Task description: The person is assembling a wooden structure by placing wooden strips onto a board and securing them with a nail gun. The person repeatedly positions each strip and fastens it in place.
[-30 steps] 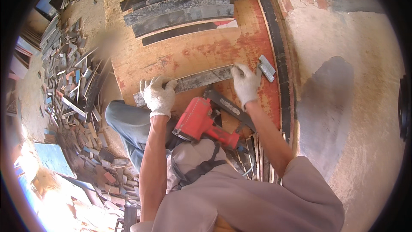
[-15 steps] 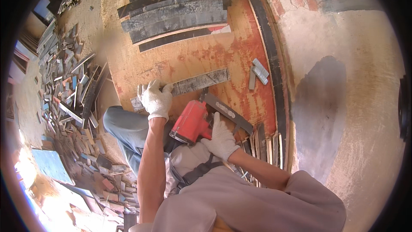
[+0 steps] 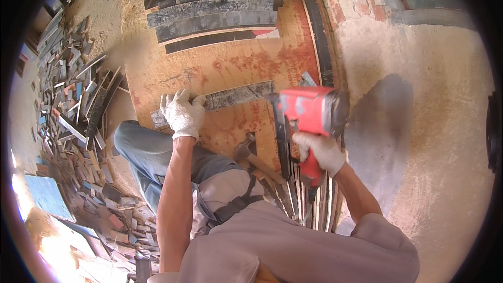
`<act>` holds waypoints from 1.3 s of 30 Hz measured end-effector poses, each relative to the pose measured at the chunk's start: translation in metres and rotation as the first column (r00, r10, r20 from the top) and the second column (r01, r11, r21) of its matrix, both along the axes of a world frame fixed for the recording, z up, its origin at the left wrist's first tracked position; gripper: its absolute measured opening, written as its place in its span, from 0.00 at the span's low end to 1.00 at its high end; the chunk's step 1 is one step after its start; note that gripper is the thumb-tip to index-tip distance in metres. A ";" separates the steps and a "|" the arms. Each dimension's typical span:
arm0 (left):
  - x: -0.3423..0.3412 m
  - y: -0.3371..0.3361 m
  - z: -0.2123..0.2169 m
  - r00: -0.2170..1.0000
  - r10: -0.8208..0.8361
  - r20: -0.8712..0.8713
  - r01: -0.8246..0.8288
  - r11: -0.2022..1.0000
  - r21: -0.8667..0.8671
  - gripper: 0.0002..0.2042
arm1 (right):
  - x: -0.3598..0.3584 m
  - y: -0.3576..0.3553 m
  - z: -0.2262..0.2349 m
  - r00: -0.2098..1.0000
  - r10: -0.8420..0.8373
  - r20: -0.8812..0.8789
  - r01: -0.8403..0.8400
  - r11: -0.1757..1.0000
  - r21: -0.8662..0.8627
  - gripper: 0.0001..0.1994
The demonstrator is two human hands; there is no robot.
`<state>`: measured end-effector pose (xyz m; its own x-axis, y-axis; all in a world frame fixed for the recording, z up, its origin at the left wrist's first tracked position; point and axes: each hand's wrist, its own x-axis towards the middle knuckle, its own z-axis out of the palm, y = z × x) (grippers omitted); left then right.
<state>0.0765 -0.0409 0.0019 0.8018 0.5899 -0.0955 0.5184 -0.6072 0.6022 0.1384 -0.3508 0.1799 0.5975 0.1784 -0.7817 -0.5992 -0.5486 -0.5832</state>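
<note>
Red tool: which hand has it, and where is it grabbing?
The right hand holds the red nail gun by its handle. The left hand only presses down the grey wooden strip.

Grey weathered wood strip (image 3: 230,98) laid flat, lengthwise across orange board (image 3: 230,68), left end pressed by gloved left hand (image 3: 182,113). Red nail gun (image 3: 306,118) gripped by handle in gloved right hand (image 3: 320,152), raised at strip's right end.

Bright red nail gun (image 3: 309,112) with black trim, scuffed grey in spots. White knit gloves on both hands (image 3: 182,113) (image 3: 320,152). Grey weathered plank (image 3: 230,97) on an orange board (image 3: 230,68) blotched with red stains. Dark grey and black planks (image 3: 215,18) stacked above. Blue jeans (image 3: 152,152), pale grey shirt (image 3: 293,246).
</note>
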 end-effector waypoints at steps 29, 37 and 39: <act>0.002 -0.001 0.001 1.000 0.007 0.020 -0.007 1.000 0.018 0.08 | 0.044 0.016 -0.012 0.989 -0.116 -0.091 0.125 0.987 0.099 0.17; 0.001 0.000 -0.001 1.000 -0.001 0.013 0.001 1.000 -0.001 0.08 | 0.042 0.030 -0.022 0.985 -0.073 -0.154 0.089 0.991 0.098 0.15; -0.002 0.000 -0.003 1.000 0.013 0.020 -0.013 1.000 0.002 0.07 | 0.042 0.034 -0.012 0.995 -0.014 -0.101 0.025 0.993 0.113 0.15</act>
<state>0.0749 -0.0414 -0.0007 0.7961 0.6002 -0.0779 0.5136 -0.6020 0.6114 0.1807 -0.3168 0.1683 0.5218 0.2592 -0.8128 -0.6674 -0.4694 -0.5782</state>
